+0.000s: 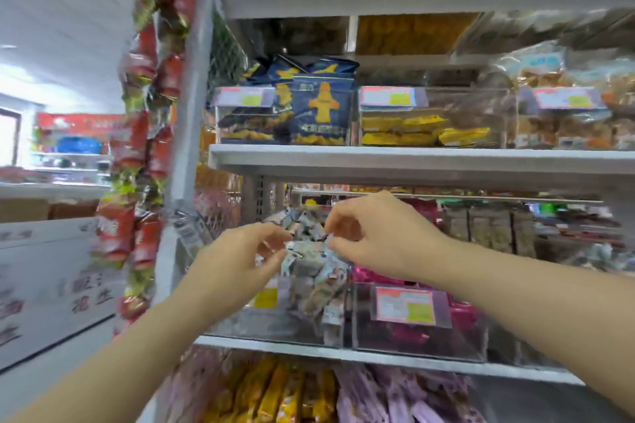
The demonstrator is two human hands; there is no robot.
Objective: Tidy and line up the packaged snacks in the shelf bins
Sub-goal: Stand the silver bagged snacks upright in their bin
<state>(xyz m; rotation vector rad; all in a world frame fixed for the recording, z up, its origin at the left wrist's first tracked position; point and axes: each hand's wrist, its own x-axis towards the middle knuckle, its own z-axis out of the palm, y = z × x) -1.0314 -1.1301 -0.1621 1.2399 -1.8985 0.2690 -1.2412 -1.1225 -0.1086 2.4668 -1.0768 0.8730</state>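
Observation:
A clear plastic bin [271, 326] on the middle shelf holds several small grey-and-white snack packets [311, 271], heaped unevenly. My left hand [237, 261] reaches in from the left, fingers curled and pinching a packet at the top of the heap. From the right, my right hand [374, 233] pinches another packet's edge between thumb and forefinger. Both hands meet over this bin. The picture is blurred, so the packets' print is unreadable.
Beside it stands a bin of pink packets [419, 323] with a price label. The shelf above carries dark blue snack bags [321, 110] and yellow packets [412, 130]. Strips of red snack bags [144, 134] hang on the shelf's left post. Yellow and purple packs fill the shelf below.

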